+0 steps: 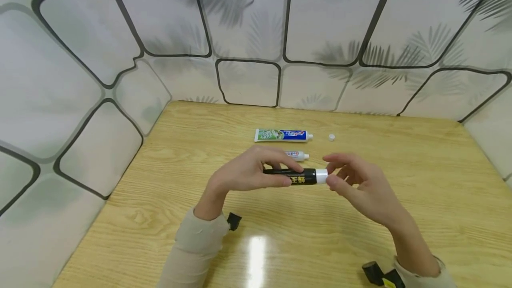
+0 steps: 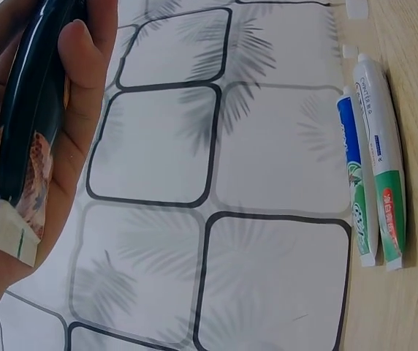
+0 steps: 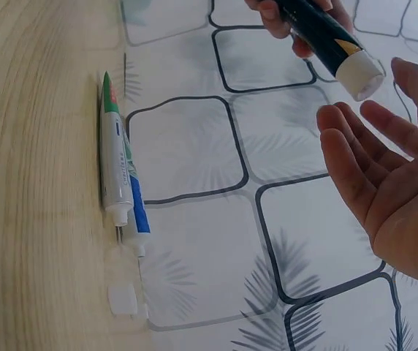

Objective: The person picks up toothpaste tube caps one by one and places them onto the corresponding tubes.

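My left hand [image 1: 256, 170] grips a black toothpaste tube [image 1: 306, 177] with gold characters, held sideways above the table. Its white cap [image 1: 322, 176] is on and points right. Beside that cap is my right hand [image 1: 362, 186], thumb and fingers parted; in the right wrist view the fingers [image 3: 355, 157] are relaxed and apart from the cap. Farther back on the table lies a blue and green toothpaste tube [image 1: 282, 135] with a bare nozzle. A white and green toothpaste tube [image 2: 379, 153], also uncapped, lies parallel to it, partly hidden by my left hand in the head view.
A small white cap [image 1: 331, 137] stands on the wooden table [image 1: 160, 181] right of the blue and green tube. Another white cap [image 3: 122, 299] shows in the right wrist view. Walls covered with patterned cloth [image 1: 248, 21] rise behind the table and at its sides.
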`<move>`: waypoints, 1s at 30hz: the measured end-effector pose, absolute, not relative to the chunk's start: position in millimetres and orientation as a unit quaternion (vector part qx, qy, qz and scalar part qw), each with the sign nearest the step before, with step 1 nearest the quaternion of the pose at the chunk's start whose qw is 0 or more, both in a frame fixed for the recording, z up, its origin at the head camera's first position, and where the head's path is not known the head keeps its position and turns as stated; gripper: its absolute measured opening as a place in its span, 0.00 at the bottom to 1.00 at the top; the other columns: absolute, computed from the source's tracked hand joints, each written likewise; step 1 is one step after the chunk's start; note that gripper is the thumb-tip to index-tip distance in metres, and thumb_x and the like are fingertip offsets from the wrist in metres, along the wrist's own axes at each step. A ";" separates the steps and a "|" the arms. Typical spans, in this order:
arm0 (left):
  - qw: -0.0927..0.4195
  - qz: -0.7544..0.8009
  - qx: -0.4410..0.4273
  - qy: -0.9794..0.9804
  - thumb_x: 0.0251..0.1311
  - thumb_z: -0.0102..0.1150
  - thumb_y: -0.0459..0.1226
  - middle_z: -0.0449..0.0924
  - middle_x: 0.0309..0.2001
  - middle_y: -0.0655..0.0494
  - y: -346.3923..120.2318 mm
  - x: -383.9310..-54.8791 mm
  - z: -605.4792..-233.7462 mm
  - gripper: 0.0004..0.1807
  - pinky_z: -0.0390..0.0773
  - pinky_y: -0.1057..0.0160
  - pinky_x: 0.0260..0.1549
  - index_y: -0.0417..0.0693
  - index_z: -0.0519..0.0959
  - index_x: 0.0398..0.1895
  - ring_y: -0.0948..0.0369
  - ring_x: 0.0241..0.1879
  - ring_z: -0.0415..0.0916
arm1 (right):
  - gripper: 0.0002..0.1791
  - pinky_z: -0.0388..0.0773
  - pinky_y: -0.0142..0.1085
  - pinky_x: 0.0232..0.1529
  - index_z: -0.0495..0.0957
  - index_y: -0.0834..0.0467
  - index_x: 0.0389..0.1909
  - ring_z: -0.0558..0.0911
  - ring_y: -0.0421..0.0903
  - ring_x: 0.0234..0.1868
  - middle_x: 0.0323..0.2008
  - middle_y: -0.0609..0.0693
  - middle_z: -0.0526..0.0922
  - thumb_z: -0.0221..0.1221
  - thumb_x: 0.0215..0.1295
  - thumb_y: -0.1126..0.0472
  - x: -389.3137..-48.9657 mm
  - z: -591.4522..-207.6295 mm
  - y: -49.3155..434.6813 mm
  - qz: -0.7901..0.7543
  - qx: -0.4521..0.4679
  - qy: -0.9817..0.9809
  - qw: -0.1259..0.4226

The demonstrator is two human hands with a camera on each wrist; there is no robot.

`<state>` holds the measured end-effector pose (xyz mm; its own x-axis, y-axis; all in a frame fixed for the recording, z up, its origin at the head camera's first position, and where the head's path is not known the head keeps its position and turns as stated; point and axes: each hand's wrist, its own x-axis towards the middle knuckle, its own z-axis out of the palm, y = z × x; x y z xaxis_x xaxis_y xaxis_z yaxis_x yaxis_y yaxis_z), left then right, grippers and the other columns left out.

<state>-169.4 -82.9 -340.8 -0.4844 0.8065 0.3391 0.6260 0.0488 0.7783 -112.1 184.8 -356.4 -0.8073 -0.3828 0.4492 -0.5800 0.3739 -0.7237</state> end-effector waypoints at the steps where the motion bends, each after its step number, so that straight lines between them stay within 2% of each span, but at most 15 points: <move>1: 0.099 0.479 0.497 0.717 0.59 0.63 0.35 0.81 0.44 0.61 -83.3 -169.9 -341.2 0.14 0.78 0.66 0.32 0.48 0.82 0.48 0.63 0.35 0.75 | 0.23 0.77 0.30 0.25 0.76 0.57 0.52 0.80 0.38 0.27 0.38 0.45 0.80 0.63 0.56 0.74 -111.7 -356.2 184.7 0.472 0.307 -0.820 0.109; 4: 0.108 0.484 0.495 0.714 0.59 0.62 0.35 0.81 0.44 0.60 -84.1 -171.3 -342.5 0.14 0.77 0.66 0.28 0.47 0.81 0.49 0.62 0.33 0.75 | 0.26 0.76 0.27 0.25 0.78 0.57 0.50 0.80 0.37 0.28 0.38 0.45 0.81 0.67 0.48 0.76 -111.1 -356.1 183.3 0.459 0.344 -0.808 0.135; 7: 0.111 0.486 0.497 0.711 0.59 0.62 0.35 0.81 0.44 0.60 -83.8 -172.2 -343.6 0.14 0.77 0.66 0.29 0.47 0.81 0.49 0.61 0.34 0.75 | 0.27 0.75 0.26 0.25 0.79 0.57 0.48 0.79 0.37 0.28 0.37 0.45 0.82 0.68 0.44 0.77 -110.6 -356.4 182.4 0.452 0.364 -0.800 0.154; 16: 0.083 0.458 0.508 0.724 0.59 0.63 0.35 0.81 0.44 0.61 -83.4 -167.7 -339.8 0.12 0.77 0.66 0.34 0.46 0.82 0.47 0.68 0.37 0.75 | 0.23 0.76 0.26 0.24 0.80 0.61 0.45 0.80 0.36 0.27 0.34 0.46 0.84 0.68 0.45 0.78 -111.1 -362.0 177.9 0.456 0.350 -0.805 0.148; 23: 0.069 0.455 0.497 0.736 0.59 0.62 0.34 0.81 0.44 0.58 -81.4 -165.3 -338.2 0.14 0.74 0.68 0.30 0.45 0.82 0.49 0.68 0.31 0.71 | 0.15 0.70 0.25 0.17 0.79 0.61 0.42 0.74 0.35 0.18 0.28 0.44 0.81 0.63 0.54 0.76 -113.8 -368.1 172.8 0.470 0.306 -0.817 0.132; 30: 0.054 0.457 0.499 0.734 0.60 0.62 0.33 0.80 0.50 0.53 -77.7 -165.4 -338.9 0.16 0.75 0.68 0.38 0.42 0.81 0.52 0.67 0.40 0.74 | 0.12 0.65 0.26 0.16 0.78 0.60 0.45 0.67 0.35 0.16 0.28 0.42 0.79 0.59 0.61 0.71 -114.4 -369.7 171.1 0.459 0.270 -0.836 0.134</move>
<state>-165.4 -77.7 -338.9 -0.4951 0.7829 0.3767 0.6835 0.0833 0.7252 -114.4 171.1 -369.7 -0.8182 -0.3275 0.4725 -0.5745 0.4322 -0.6951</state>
